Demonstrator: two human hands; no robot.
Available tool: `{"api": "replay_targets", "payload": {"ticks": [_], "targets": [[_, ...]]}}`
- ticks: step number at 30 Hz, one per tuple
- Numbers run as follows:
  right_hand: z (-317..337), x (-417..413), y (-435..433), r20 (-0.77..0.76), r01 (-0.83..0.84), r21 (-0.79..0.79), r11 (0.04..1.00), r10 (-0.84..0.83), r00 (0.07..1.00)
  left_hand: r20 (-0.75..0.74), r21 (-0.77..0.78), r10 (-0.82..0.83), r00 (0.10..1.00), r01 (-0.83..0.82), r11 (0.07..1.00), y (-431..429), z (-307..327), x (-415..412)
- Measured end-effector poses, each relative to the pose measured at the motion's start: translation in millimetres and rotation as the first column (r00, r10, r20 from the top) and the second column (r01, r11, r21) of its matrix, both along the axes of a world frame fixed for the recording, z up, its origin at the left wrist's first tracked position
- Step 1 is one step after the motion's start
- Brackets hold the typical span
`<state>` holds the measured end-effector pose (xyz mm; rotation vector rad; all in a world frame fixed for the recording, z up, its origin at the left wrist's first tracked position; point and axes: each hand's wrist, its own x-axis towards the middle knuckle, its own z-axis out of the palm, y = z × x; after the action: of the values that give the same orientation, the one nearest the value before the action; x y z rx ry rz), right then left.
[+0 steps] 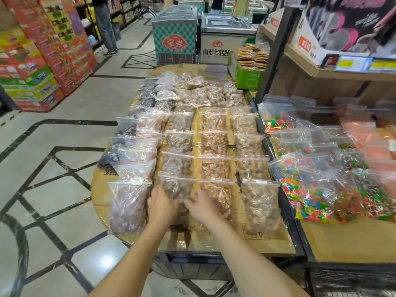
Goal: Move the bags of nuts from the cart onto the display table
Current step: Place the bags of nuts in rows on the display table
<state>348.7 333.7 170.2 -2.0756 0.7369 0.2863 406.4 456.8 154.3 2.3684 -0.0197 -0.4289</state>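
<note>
Several clear zip bags of brown nuts lie in rows on the cardboard-covered display table (100, 189). Both my hands are on the nearest bag of nuts (176, 187) in the second column from the left. My left hand (161, 203) grips its left lower edge. My right hand (202, 207) holds its right lower side, fingers curled against the plastic. That bag's lower part is hidden under my hands. A larger bag of nuts (129, 207) lies to the left, another bag of nuts (260, 205) to the right. No cart shows.
To the right, a second table (347, 241) carries bags of coloured candy (308, 199). A wooden shelf (317, 69) rises behind it. Freezer chests (174, 37) stand at the far end. Stacked cartons (36, 67) line the left aisle, where a person (106, 26) stands.
</note>
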Motion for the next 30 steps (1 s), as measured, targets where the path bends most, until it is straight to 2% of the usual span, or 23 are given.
{"api": "replay_targets", "payload": {"ticks": [3, 5, 12, 16, 23, 26, 30], "targets": [[-4.9, 2.5, 15.4, -0.038, -0.001, 0.025, 1.000, 0.002, 0.999, -0.021, -0.066, -0.002, 1.000, 0.000, 0.998, 15.0, -29.7, 12.3], [-7.0, 3.3, 22.6, -0.029, 0.004, 0.040, 0.999, -0.003, 1.000, -0.028, -0.052, -0.040, 0.999, 0.038, 0.998, 21.6, -39.6, 16.1], [-9.3, 3.6, 25.5, -0.016, 0.015, 0.069, 0.997, -0.014, 1.000, -0.043, -0.025, -0.139, 0.989, 0.138, 0.990, 31.9, -16.3, 7.7], [-6.2, 5.2, 25.0, -0.009, 0.010, 0.032, 0.999, -0.010, 1.000, -0.042, -0.011, -0.171, 0.984, 0.171, 0.985, 32.1, -15.1, 13.2], [2.6, 26.7, 6.9, 0.037, 0.087, -0.083, 0.993, -0.085, 0.996, 0.058, -0.017, -0.222, 0.973, 0.223, 0.975, 7.0, 16.7, 32.5], [6.1, 40.7, -3.9, 0.092, 0.112, -0.071, 0.991, -0.105, 0.990, 0.095, -0.035, -0.218, 0.971, 0.222, 0.974, -6.6, 31.5, 52.1], [-5.1, 67.7, -19.8, 0.105, 0.130, -0.049, 0.990, -0.125, 0.987, 0.034, -0.051, -0.155, 0.987, 0.157, 0.986, -19.1, 45.6, 80.2]]}}
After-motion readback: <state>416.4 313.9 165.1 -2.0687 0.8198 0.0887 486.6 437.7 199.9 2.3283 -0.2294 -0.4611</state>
